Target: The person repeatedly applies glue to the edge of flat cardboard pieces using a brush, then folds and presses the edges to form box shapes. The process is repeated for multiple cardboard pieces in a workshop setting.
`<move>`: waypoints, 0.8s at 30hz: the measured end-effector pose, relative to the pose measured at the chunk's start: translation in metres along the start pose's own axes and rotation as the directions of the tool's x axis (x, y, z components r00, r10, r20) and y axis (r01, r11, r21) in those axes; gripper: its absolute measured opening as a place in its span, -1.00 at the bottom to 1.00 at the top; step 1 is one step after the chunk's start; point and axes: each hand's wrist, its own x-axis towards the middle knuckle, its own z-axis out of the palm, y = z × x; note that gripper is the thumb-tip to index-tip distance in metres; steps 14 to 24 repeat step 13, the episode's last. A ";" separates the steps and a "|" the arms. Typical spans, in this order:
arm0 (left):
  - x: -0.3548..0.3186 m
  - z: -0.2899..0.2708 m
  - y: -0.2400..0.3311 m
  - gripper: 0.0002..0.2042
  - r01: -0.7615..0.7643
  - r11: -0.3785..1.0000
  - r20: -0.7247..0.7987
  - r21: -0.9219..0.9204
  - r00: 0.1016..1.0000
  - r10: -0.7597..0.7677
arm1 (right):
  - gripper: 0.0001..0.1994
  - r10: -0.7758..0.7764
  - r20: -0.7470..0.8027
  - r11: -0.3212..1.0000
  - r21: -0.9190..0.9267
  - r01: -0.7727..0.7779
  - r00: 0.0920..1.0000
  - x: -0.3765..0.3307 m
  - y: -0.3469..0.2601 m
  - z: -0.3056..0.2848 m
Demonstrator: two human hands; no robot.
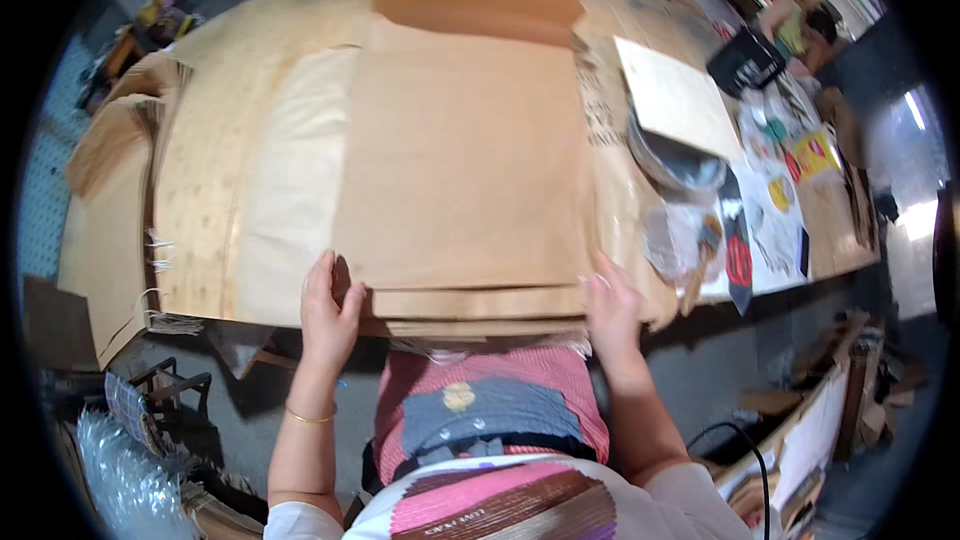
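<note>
A stack of brown kraft paper pieces [465, 160] lies on the table in front of me, its near edges layered and slightly out of line. At its near left corner, my left hand [330, 308] rests against the edge with thumb and fingers apart. My right hand [613, 312] is at the near right corner, fingers stretched along the edge and touching the paper. Some fingertips are hidden by the paper. A raised brown flap [475, 2] stands at the far end of the stack. Paler paper [295, 155] lies under its left side.
More folded kraft paper bags with white strings [120, 230] lie at the table's left edge. To the right are a white board [675, 95] over a round tub [680, 162], a brush [705, 245], red-handled scissors [738, 260] and a black container [745, 62]. Another person [797, 28] is at far right.
</note>
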 end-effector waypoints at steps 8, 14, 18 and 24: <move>-0.030 -0.002 -0.012 -0.77 0.358 0.844 0.198 -0.399 0.933 -0.301 | -0.58 0.200 0.029 0.978 0.050 -0.202 0.979 -0.033 0.036 -0.014; -0.021 -0.006 0.042 -0.66 0.079 0.993 0.025 0.090 0.996 -0.081 | -0.53 0.205 -0.003 0.837 -0.517 -0.176 0.979 -0.018 -0.011 -0.008; -0.021 -0.006 0.042 -0.66 0.079 0.993 0.025 0.090 0.996 -0.081 | -0.53 0.205 -0.003 0.837 -0.517 -0.176 0.979 -0.018 -0.011 -0.008; -0.021 -0.006 0.042 -0.66 0.079 0.993 0.025 0.090 0.996 -0.081 | -0.53 0.205 -0.003 0.837 -0.517 -0.176 0.979 -0.018 -0.011 -0.008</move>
